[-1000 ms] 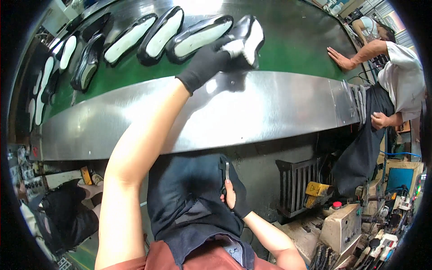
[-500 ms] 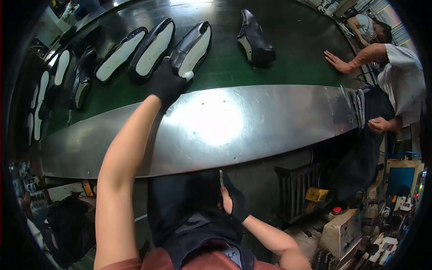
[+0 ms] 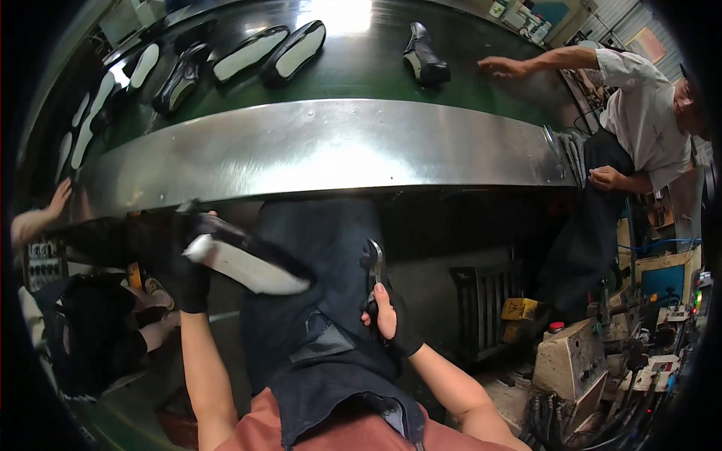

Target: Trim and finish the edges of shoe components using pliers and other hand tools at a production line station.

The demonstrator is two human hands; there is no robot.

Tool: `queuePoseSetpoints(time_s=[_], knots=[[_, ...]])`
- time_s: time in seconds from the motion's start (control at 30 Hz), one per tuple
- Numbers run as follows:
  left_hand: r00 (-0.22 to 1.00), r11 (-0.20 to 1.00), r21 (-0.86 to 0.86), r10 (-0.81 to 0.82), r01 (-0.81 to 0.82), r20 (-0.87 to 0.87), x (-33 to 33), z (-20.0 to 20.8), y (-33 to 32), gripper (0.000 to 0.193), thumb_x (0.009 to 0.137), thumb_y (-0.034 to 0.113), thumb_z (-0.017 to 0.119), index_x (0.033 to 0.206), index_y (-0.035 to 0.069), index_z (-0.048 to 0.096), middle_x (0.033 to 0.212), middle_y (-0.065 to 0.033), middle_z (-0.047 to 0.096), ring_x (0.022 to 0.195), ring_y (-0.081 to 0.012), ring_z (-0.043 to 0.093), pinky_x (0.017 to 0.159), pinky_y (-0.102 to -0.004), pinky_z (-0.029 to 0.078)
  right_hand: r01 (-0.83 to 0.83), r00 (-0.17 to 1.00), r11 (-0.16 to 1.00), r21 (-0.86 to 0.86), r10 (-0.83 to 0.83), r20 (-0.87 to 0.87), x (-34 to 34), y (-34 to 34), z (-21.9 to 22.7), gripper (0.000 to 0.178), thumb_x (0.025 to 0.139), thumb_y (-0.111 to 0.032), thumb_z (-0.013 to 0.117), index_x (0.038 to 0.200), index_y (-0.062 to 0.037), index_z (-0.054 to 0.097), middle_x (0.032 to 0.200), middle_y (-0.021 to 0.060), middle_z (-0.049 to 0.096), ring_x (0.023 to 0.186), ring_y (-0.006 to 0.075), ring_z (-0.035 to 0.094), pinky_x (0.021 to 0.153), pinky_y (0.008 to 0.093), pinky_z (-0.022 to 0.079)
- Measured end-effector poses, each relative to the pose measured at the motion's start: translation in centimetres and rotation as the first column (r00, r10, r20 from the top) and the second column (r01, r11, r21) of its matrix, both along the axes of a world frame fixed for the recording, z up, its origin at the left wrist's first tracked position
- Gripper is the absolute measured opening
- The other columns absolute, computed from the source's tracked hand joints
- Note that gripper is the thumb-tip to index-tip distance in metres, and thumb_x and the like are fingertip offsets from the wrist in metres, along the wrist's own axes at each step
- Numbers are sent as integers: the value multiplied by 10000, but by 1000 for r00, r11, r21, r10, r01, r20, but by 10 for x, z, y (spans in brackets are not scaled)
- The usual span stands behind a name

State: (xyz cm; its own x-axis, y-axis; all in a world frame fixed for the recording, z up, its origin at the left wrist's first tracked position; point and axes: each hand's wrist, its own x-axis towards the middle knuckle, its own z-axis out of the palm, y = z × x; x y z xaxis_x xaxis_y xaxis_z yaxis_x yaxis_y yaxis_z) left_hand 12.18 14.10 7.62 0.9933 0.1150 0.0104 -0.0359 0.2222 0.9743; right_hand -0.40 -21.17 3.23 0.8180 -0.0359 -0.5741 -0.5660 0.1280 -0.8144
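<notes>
On my side of the counter's near edge, my left fingers grip a black shoe, long axis slanting toward my right fingers, wrapped round pliers.

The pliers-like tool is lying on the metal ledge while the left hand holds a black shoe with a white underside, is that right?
Not quite: the pliers-like tool is not on the metal ledge but in the right hand, as the head view shows. The left hand does hold a black shoe with a white underside.
</notes>
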Motion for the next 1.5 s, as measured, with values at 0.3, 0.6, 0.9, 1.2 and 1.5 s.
queuePoseSetpoints(time_s=[0.3, 0.6, 0.9, 1.2, 1.5], knots=[[871, 748, 599, -464, 286, 163, 24, 42, -107, 243, 850, 141, 694, 1064, 25, 690, 1072, -153, 693, 1036, -254, 654, 910, -353, 487, -273, 960, 962, 28, 270, 76, -11, 20, 76, 595, 1031, -525, 305, 905, -26, 604, 797, 77, 638, 729, 134, 586, 718, 275, 480], [875, 873, 84, -483, 480, 25, 47, 2, -128, 829, 941, 719, 251, 932, 10, 681, 971, -81, 672, 958, -182, 606, 915, -321, 457, -469, 869, 851, 234, 397, 296, 58, 34, 37, 473, 1072, -322, 323, 1244, 43, 570, 1158, 65, 646, 1029, 142, 587, 947, 274, 436], [886, 895, 207, -431, 395, 172, 30, 1, -124, 719, 968, 600, 298, 912, -6, 681, 1008, -132, 669, 978, -223, 610, 957, -360, 437, -102, 786, 963, -249, 232, 573, 22, 107, 0, 272, 989, -244, 500, 894, -1, 576, 746, 160, 583, 676, 323, 556, 647, 396, 436], [887, 923, 120, -307, 366, -345, -108, 15, -120, 534, 936, 421, 481, 1279, 18, 550, 1322, -164, 568, 1343, -292, 437, 1166, -450, 218, -564, 281, 562, -605, 820, 499, -67, 23, -3, 364, 822, -301, 670, 945, 31, 585, 1143, 237, 562, 1057, 407, 566, 864, 468, 494], [861, 829, 269, -508, 490, -4, -105, -5, -109, 668, 956, 553, 361, 1311, 13, 529, 1328, -151, 561, 1321, -301, 451, 1153, -446, 240, -548, 291, 608, -574, 782, 551, -73, 11, -20, 448, 806, -408, 653, 851, 31, 576, 1128, 225, 563, 1033, 397, 579, 859, 463, 499]])
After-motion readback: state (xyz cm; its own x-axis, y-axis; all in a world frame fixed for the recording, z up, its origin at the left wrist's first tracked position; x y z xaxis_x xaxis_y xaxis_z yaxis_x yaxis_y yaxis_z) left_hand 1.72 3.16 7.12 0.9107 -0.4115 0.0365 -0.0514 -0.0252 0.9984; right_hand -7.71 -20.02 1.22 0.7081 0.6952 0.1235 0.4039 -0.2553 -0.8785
